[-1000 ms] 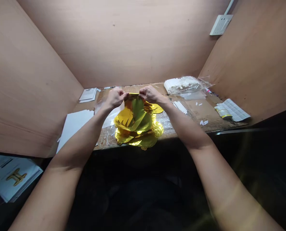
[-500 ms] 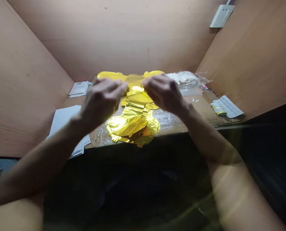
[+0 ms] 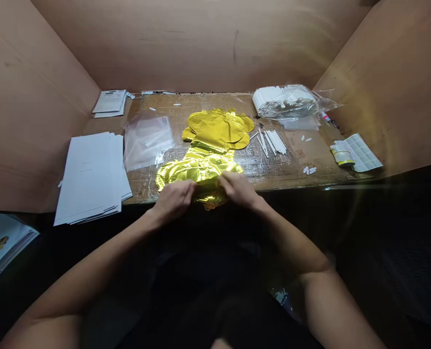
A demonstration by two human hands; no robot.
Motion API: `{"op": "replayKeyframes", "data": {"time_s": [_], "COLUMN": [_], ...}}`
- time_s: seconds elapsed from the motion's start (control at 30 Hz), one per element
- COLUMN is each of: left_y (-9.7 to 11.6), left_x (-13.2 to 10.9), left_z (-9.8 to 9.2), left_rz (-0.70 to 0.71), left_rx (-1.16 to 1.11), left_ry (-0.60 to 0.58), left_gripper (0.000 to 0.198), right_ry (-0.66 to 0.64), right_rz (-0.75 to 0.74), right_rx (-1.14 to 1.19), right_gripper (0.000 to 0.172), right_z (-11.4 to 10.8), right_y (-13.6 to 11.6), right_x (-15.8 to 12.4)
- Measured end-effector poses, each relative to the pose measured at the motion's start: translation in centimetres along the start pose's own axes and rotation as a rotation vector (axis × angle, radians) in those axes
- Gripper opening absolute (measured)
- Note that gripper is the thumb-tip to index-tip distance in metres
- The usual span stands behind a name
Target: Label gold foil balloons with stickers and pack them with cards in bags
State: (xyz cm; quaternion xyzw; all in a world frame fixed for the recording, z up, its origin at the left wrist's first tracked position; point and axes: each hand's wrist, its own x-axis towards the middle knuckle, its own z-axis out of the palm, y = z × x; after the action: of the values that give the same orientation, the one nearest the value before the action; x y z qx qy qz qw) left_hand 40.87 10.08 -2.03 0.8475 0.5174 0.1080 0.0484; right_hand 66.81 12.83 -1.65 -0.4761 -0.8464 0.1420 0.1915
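Flat gold foil balloons (image 3: 217, 127) lie stacked down the middle of the worktop, with rounded lobes at the far end and creased, shiny foil nearer me. At the near edge, my left hand (image 3: 175, 198) is closed with its fingers pinching the foil. My right hand (image 3: 238, 189) grips the same foil a short way to the right, also closed. A dark fold of gold foil (image 3: 208, 188) stretches between the two hands. Whether they hold one balloon or several layers, I cannot tell.
Clear plastic bags (image 3: 148, 140) and white paper sheets (image 3: 92, 169) lie to the left. On the right are loose white sticks (image 3: 271, 143), a bag of white sticks (image 3: 286, 101), a tape roll (image 3: 342, 157) and a label sheet (image 3: 362, 152). Board walls enclose three sides.
Both hands have come down from the far side of the worktop to its near edge, closed on gold foil. The camera view has tilted down, showing more of the worktop.
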Motion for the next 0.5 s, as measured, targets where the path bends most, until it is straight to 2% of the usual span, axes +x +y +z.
{"op": "replayKeyframes", "data": {"time_s": [0.07, 0.1, 0.13, 0.23, 0.3, 0.4, 0.43, 0.5], "left_y": [0.0, 0.0, 0.1, 0.2, 0.2, -0.3, -0.6, -1.4], "left_x": [1.8, 2.3, 2.6, 2.0, 1.4, 1.3, 1.6, 2.7], "left_z": [-0.8, -1.1, -1.2, -1.2, -0.9, -0.4, -0.4, -0.7], "left_rz": [-0.159, -0.169, -0.12, 0.172, 0.299, 0.299, 0.279, 0.225], "left_rx": [0.091, 0.131, 0.147, 0.072, 0.043, 0.063, 0.043, -0.054], "left_ry": [-0.039, -0.01, 0.04, 0.145, 0.112, 0.043, 0.028, -0.004], "left_gripper": [0.039, 0.034, 0.028, 0.027, 0.023, 0.021, 0.022, 0.022], "right_ry": [-0.088, -0.118, -0.143, -0.21, -0.257, -0.263, -0.223, -0.17], "right_rz": [0.157, 0.203, 0.237, 0.292, 0.291, 0.285, 0.245, 0.064], "right_rx": [-0.103, -0.153, -0.188, -0.18, -0.156, -0.236, -0.276, -0.3], "right_gripper": [0.034, 0.032, 0.031, 0.031, 0.03, 0.029, 0.029, 0.029], "right_z": [-0.7, -0.9, -1.1, -1.5, -2.0, -3.3, -3.9, -4.8], "right_y": [-0.8, -1.0, -1.1, -1.0, -0.9, -1.2, -1.5, -2.1], "right_x": [2.9, 4.1, 5.0, 5.9, 5.3, 4.1, 3.8, 4.1]}}
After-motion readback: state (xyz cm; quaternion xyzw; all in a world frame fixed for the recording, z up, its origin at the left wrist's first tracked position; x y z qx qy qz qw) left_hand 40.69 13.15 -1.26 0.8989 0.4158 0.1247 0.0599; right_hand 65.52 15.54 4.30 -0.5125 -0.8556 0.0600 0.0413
